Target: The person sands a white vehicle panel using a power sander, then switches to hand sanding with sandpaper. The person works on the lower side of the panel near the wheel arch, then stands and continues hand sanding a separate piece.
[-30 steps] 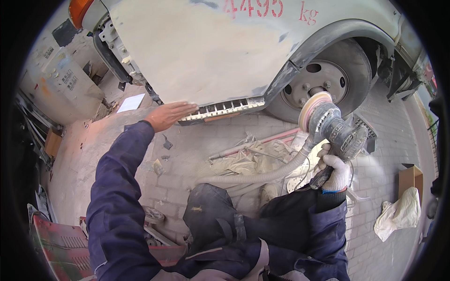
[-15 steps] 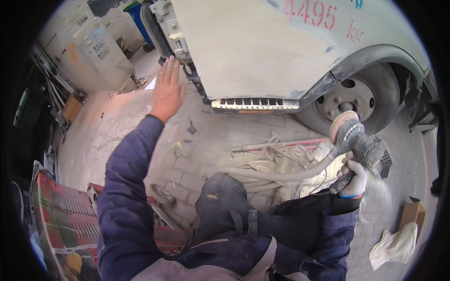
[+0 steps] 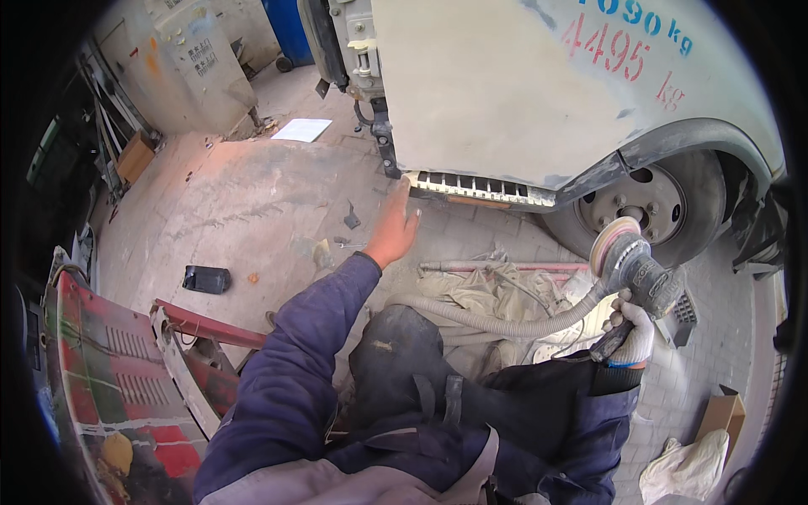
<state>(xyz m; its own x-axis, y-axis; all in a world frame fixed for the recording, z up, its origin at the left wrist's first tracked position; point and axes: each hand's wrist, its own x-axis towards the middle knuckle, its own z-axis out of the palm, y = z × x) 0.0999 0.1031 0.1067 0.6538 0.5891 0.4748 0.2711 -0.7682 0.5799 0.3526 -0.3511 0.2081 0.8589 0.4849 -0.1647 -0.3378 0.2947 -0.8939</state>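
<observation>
One slotted sill (image 3: 481,188) runs rightward from the nearer left hand (image 3: 392,231), fingers outstretched, empty, contact unclear; right hand (image 3: 633,335) grips sander (image 3: 646,276).

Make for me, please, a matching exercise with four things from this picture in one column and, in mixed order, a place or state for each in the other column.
Things
1. Left hand
2. Right hand
3. Hose
4. White sheet

Places and states
A. Flat on the ground, upper left of the picture
B. Ridged, leading to the sander
C. Bare, without a glove
D. Gloved, holding the sander

Pairs: 1-C, 2-D, 3-B, 4-A
</observation>
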